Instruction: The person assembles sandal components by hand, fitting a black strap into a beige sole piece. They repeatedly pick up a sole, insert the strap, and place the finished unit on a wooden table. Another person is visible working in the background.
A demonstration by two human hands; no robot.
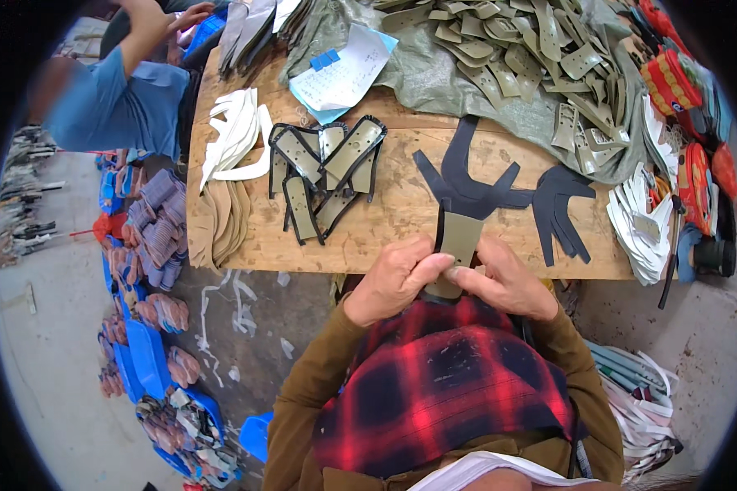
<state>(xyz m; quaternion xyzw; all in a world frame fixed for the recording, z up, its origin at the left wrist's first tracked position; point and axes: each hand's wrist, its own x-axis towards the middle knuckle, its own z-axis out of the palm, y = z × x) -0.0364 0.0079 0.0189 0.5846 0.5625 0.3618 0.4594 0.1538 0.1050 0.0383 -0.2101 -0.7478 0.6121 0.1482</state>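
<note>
Both of my hands are closed on one olive-green curved shoe piece (462, 236) with a black strip along its left edge, held at the table's front edge. My left hand (400, 277) pinches its left side, the thumb lying across it. On the other side my right hand (506, 278) grips the lower part, thumb near the left thumb. The piece's lower end is partly hidden by the fingers. Just beyond it lie black forked cut-outs (467, 176). To the left sits a pile of olive pieces with black edging (323, 168).
Loose olive pieces (540, 49) heap on a green sheet at the back right. White cut-outs (237, 131) and tan ones (219, 221) lie left; more white ones (640, 225) and a hammer (671, 254) lie right. A person in blue (123, 106) works at the far left.
</note>
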